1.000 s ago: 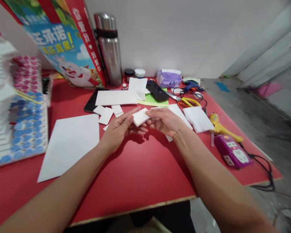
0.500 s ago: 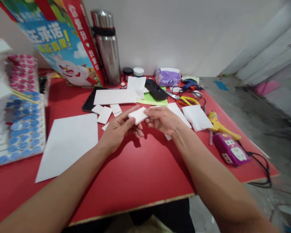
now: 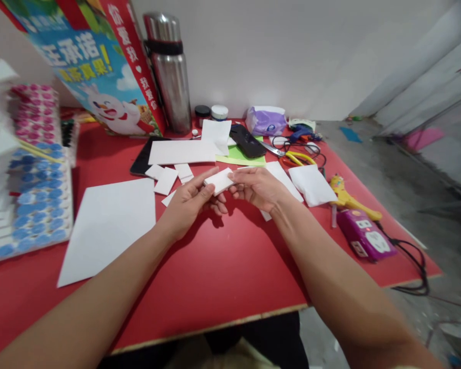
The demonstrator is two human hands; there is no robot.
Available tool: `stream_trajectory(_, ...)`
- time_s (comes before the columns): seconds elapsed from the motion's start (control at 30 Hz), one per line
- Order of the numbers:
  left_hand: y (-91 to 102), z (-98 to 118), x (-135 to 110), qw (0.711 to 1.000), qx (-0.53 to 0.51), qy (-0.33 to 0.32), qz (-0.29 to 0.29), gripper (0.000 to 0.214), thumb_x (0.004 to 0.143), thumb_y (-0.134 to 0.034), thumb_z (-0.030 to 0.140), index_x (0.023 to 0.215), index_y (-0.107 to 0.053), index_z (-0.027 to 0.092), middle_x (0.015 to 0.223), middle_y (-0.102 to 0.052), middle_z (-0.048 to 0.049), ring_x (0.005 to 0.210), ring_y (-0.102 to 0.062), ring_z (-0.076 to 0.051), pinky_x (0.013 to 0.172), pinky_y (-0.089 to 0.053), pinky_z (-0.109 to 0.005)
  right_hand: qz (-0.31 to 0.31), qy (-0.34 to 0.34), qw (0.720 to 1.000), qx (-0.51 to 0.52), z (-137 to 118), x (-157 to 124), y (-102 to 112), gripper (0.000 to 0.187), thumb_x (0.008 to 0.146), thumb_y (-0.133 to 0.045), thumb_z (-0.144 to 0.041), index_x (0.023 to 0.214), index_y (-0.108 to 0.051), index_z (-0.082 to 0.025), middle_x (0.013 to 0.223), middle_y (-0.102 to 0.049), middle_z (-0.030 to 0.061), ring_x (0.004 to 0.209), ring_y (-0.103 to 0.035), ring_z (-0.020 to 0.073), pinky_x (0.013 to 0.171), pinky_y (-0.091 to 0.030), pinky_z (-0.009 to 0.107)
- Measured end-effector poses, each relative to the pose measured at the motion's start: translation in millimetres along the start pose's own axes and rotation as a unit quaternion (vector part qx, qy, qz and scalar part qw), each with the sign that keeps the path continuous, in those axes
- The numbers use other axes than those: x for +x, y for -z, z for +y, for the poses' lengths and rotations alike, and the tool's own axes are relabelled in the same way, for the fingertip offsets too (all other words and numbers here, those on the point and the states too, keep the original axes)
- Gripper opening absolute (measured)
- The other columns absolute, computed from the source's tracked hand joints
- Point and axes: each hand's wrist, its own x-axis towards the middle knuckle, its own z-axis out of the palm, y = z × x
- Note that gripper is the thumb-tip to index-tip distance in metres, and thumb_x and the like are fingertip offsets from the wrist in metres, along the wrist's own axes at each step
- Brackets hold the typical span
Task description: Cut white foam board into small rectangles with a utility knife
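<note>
Between my two hands is a small white rectangular block [image 3: 219, 181], perhaps a stack of foam-board pieces, held above the red table [image 3: 223, 277]. My left hand [image 3: 192, 202] grips its left end, thumb on the near edge and fingers beneath. At the right end, my right hand [image 3: 258, 187] pinches a corner between thumb and fingers. Just left of the block lie several small white rectangles [image 3: 166, 181], partly covered by my left hand. A larger white sheet [image 3: 111, 225] lies beyond my left forearm. White strips [image 3: 282, 180] sit behind my right hand.
At the back stand a steel thermos [image 3: 171, 77], a printed bag [image 3: 100, 72] and a purple tissue pack [image 3: 267, 121]. Scissors [image 3: 292, 155] and a dark phone [image 3: 247, 141] lie ahead. A yellow glue gun [image 3: 353, 200] and purple power strip [image 3: 367, 234] sit right; blue-and-pink trays [image 3: 42, 205] left.
Both hands keep hold of the white block, which has tilted very slightly. Nothing else on the table has visibly moved.
</note>
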Motion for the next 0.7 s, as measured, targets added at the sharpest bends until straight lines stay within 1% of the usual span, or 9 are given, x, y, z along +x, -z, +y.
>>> stream_trajectory(0.13,-3.2,1.7,0.3,0.999,-0.002,0.017,0.04,0.063,0.095,-0.069,0.03,0.15,-0.045,0.012,0.088,-0.076,-0.0073,0.072,-0.076,-0.02,0.065,-0.062,-0.032,0.024,0.016,1.0,-0.011,1.3,0.8,-1.3,0.009,0.08,-0.081,-0.01,0.076,-0.073,-0.009,0.06,-0.068,0.0037,0.053,-0.062,0.0093,0.05,-0.052,0.018)
stream_trajectory(0.2,-4.7,2.4,0.7,0.998,-0.001,0.021,0.059,0.059,0.092,-0.071,0.026,0.144,-0.047,0.01,0.088,-0.077,-0.0083,0.071,-0.076,-0.021,0.068,-0.063,-0.034,0.037,0.029,0.999,-0.016,2.7,1.9,-1.1,0.009,0.078,-0.083,-0.011,0.076,-0.074,-0.009,0.061,-0.07,0.0042,0.054,-0.063,0.0095,0.05,-0.053,0.018)
stream_trajectory(0.23,-5.1,2.6,0.8,0.998,-0.002,0.022,0.063,0.055,0.091,-0.073,0.024,0.139,-0.051,0.01,0.09,-0.077,-0.0095,0.073,-0.077,-0.021,0.07,-0.063,-0.034,0.04,0.035,0.998,-0.018,3.2,2.4,-0.7,0.009,0.078,-0.083,-0.011,0.076,-0.074,-0.01,0.062,-0.07,0.0044,0.054,-0.063,0.0094,0.05,-0.053,0.017)
stream_trajectory(0.33,-4.6,2.5,0.8,0.998,-0.007,0.019,0.054,0.036,0.088,-0.077,0.027,0.116,-0.062,0.009,0.098,-0.078,-0.0134,0.081,-0.078,-0.023,0.078,-0.063,-0.035,0.032,0.042,0.999,-0.013,2.7,3.2,2.1,0.009,0.077,-0.084,-0.013,0.077,-0.075,-0.01,0.062,-0.071,0.0046,0.054,-0.063,0.0095,0.052,-0.054,0.017)
stream_trajectory(0.4,-3.0,2.2,0.4,0.999,-0.014,0.012,0.035,0.033,0.09,-0.076,0.035,0.109,-0.064,0.011,0.099,-0.079,-0.0139,0.084,-0.079,-0.024,0.082,-0.063,-0.036,0.013,0.035,0.999,-0.004,0.8,2.8,4.4,0.012,0.075,-0.086,-0.015,0.077,-0.076,-0.01,0.061,-0.07,0.0042,0.054,-0.063,0.0095,0.052,-0.054,0.018)
stream_trajectory(0.47,-1.5,1.8,0.1,1.0,-0.021,0.002,0.017,0.034,0.092,-0.074,0.039,0.11,-0.064,0.013,0.097,-0.079,-0.0127,0.086,-0.079,-0.024,0.083,-0.063,-0.038,-0.007,0.026,1.0,0.003,-1.5,1.9,6.2,0.016,0.072,-0.089,-0.017,0.078,-0.076,-0.009,0.06,-0.069,0.0033,0.053,-0.061,0.0093,0.051,-0.053,0.018)
stream_trajectory(0.53,-0.6,1.7,0.0,1.0,-0.028,-0.006,0.008,0.036,0.093,-0.074,0.041,0.114,-0.062,0.015,0.096,-0.08,-0.0116,0.086,-0.079,-0.024,0.082,-0.063,-0.038,-0.021,0.02,1.0,0.003,-3.2,0.7,7.1,0.02,0.07,-0.09,-0.019,0.08,-0.076,-0.01,0.061,-0.069,0.0028,0.053,-0.061,0.009,0.051,-0.052,0.018)
stream_trajectory(0.7,0.4,3.7,0.9,0.999,-0.046,0.003,-0.004,0.046,0.089,-0.078,0.042,0.12,-0.057,0.016,0.092,-0.081,-0.0111,0.079,-0.079,-0.023,0.078,-0.063,-0.036,-0.037,0.028,0.999,0.003,-3.6,-1.9,6.2,0.026,0.067,-0.093,-0.023,0.083,-0.076,-0.01,0.063,-0.07,0.0029,0.054,-0.062,0.0093,0.053,-0.052,0.019)
